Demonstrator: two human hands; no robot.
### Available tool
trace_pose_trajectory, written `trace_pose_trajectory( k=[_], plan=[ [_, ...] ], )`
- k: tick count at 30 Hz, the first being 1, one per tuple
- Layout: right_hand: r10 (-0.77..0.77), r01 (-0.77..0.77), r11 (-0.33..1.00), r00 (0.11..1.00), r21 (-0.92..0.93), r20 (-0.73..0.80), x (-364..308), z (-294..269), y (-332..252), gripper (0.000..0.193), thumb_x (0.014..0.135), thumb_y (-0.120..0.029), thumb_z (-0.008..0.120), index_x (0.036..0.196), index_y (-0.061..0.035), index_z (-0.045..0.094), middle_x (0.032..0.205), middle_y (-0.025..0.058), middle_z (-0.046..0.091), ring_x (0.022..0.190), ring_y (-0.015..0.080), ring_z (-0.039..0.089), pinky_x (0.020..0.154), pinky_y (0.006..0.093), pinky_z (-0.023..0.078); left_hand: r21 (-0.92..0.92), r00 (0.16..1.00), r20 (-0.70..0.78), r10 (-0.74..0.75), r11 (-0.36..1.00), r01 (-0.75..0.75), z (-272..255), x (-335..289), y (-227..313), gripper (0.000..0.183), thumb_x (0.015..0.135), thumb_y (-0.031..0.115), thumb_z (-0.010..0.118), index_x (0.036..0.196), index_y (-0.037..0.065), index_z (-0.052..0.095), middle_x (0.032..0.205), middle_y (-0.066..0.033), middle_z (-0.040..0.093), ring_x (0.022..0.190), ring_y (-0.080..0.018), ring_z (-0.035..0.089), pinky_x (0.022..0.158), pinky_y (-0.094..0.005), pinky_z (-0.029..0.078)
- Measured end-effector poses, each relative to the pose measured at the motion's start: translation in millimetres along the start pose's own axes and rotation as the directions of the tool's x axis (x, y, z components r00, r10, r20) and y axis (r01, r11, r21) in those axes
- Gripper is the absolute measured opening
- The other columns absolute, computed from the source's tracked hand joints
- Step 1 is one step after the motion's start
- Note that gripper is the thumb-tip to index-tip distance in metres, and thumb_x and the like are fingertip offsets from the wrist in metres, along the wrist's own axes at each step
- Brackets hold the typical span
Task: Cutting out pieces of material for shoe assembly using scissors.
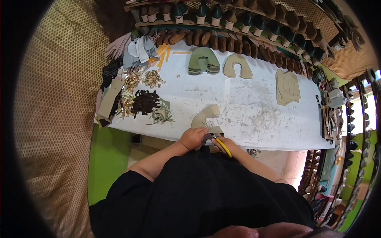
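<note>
A beige U-shaped shoe upper piece (pixel 204 114) lies at the near edge of the white table, its curve pointing away from me. My left hand (pixel 193 138) is closed on its near left end, thumb and fingers pressed together. In my right hand (pixel 226 144) is a slim yellow-handled tool (pixel 223 147) with a dark tip, slanting up and left toward the piece's other end. The tool's exact kind is too small to tell. Something dark grey shows beneath the piece between both hands.
Farther back lie stacked green pieces (pixel 197 63), beige U-shaped pieces (pixel 245 68) and another beige stack (pixel 287 91). On the left sit dark brown strips (pixel 145 102), green scraps (pixel 162 114) and gold bits (pixel 153 79). Shelves of heeled shoes (pixel 216 15) line the back.
</note>
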State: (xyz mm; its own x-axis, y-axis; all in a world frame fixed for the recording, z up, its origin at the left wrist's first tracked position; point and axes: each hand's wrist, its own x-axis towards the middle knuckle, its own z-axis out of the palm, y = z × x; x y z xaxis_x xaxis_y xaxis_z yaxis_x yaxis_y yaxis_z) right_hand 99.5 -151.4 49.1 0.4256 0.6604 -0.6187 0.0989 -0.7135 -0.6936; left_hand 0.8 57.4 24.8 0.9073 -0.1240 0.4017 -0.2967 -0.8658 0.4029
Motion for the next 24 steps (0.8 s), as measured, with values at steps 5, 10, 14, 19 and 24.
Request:
trace_pose_trajectory(
  k=[5,10,14,19,24],
  plan=[
    [-0.099,0.095,0.994,0.990,-0.047,-0.098,4.3,10.2,8.9,0.068,0.092,-0.066,0.048,0.109,-0.0016,0.063,0.091,0.0215,0.068,0.088,0.0359,0.067,0.080,0.0401,0.051,-0.011,0.999,0.027,-0.045,0.999,0.045,-1.8,4.5,3.8,0.030,0.081,0.010,0.062,0.111,0.006,0.066,0.101,-0.0086,0.070,0.086,-0.0258,0.069,0.071,-0.0365,0.056],
    [0.010,-0.009,1.000,0.997,0.005,-0.072,3.6,8.9,0.9,0.067,0.092,-0.065,0.049,0.109,-0.0015,0.063,0.092,0.0232,0.067,0.092,0.0390,0.066,0.081,0.0411,0.050,-0.032,0.999,0.007,-0.054,0.998,0.054,-0.3,6.3,6.5,0.029,0.082,0.010,0.062,0.111,0.006,0.066,0.100,-0.0084,0.070,0.085,-0.0258,0.069,0.071,-0.0368,0.056],
    [-0.052,0.048,0.997,0.995,-0.058,-0.081,7.5,6.6,5.1,0.066,0.093,-0.064,0.048,0.108,-0.0013,0.063,0.093,0.0237,0.067,0.092,0.0383,0.066,0.081,0.0408,0.050,0.016,0.999,0.022,-0.045,0.999,0.044,0.1,4.7,2.5,0.031,0.080,0.011,0.067,0.111,0.007,0.068,0.104,-0.0074,0.070,0.090,-0.0235,0.069,0.074,-0.0345,0.056],
    [-0.051,0.054,0.997,0.996,0.046,-0.066,11.1,3.7,14.3,0.064,0.097,-0.062,0.044,0.098,-0.0006,0.062,0.077,0.0182,0.063,0.077,0.0321,0.065,0.072,0.0387,0.051,-0.009,0.999,0.008,0.046,0.999,-0.046,-11.4,8.6,-4.3,0.041,0.081,0.013,0.070,0.120,0.006,0.063,0.116,-0.0107,0.067,0.106,-0.0276,0.065,0.087,-0.0365,0.054],
    [-0.012,-0.024,0.938,0.995,0.345,0.103,4.2,-7.5,9.7,0.060,0.098,-0.062,0.042,0.090,-0.0038,0.056,0.062,0.0058,0.052,0.055,0.0174,0.053,0.053,0.0321,0.044,0.124,0.995,0.079,0.059,0.990,-0.069,-13.0,-3.6,-27.4,0.045,0.080,0.015,0.070,0.124,0.006,0.061,0.119,-0.0110,0.065,0.111,-0.0276,0.063,0.093,-0.0368,0.052]
  ],
)
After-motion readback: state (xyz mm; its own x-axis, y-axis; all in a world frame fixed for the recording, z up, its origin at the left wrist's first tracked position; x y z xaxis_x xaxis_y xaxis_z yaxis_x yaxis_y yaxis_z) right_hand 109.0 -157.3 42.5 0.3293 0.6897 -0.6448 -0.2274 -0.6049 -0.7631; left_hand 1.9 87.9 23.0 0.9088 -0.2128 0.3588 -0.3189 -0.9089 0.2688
